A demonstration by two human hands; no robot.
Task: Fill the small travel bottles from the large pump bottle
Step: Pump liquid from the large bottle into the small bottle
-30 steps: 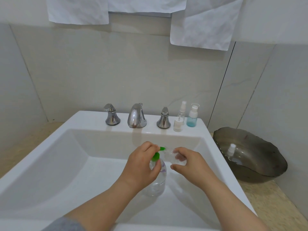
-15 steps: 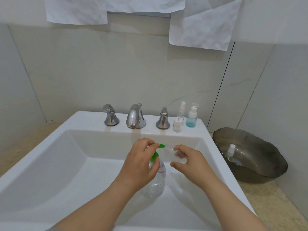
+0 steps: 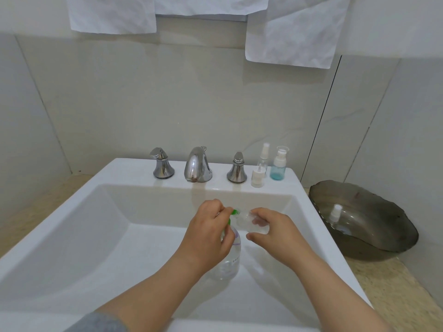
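A clear large pump bottle (image 3: 227, 265) with a green pump head stands inside the white sink (image 3: 100, 226). My left hand (image 3: 207, 236) is wrapped round its neck and pump, with the green nozzle poking out to the right. My right hand (image 3: 273, 230) holds a small clear travel bottle (image 3: 249, 221) tilted at the nozzle's tip. On the sink's back ledge stand a clear spray bottle (image 3: 263, 159), a white pump cap (image 3: 257, 178) and a small bottle with blue liquid (image 3: 278, 167).
A chrome faucet (image 3: 197, 167) with two handles lines the back ledge. A dark glass bowl (image 3: 374, 226) on the counter to the right holds a white spray top (image 3: 334, 213). White towels (image 3: 292, 32) hang on the wall above.
Both hands stay at the pump nozzle with only slight shifts. The left hand sits a little lower on the pump than a second ago.
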